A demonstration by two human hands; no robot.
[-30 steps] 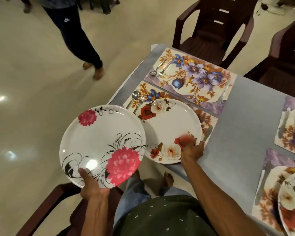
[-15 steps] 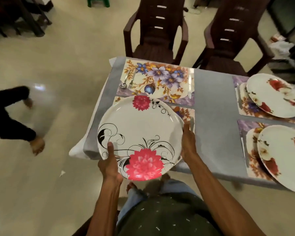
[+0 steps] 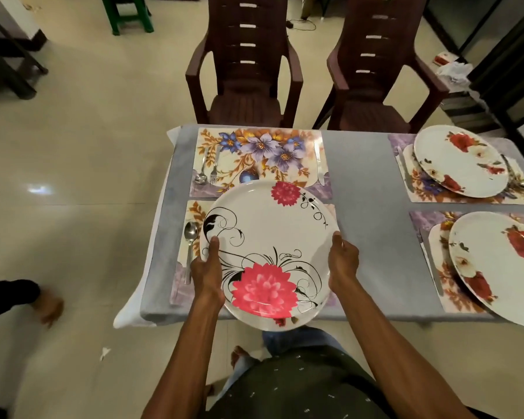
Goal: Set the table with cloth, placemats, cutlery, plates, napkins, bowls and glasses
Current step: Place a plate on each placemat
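I am gripping the plate (image 3: 266,249) by its rim, left hand (image 3: 208,267) and right hand (image 3: 342,261) opposite, carrying it level toward the bare placemat (image 3: 260,158).

Both arms outstretched; left hand (image 3: 207,269) and right hand (image 3: 343,261) each gripping.

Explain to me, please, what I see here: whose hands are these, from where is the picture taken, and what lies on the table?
There is no machine. A person wears a camera on the head, so you look down along their own arms. The left hand and the right hand hold a white plate with pink flowers by its edges, above the near placemat, where a spoon lies. The far placemat has cutlery but no plate. On the right, two red-flowered plates already rest on their mats. A grey cloth covers the table.
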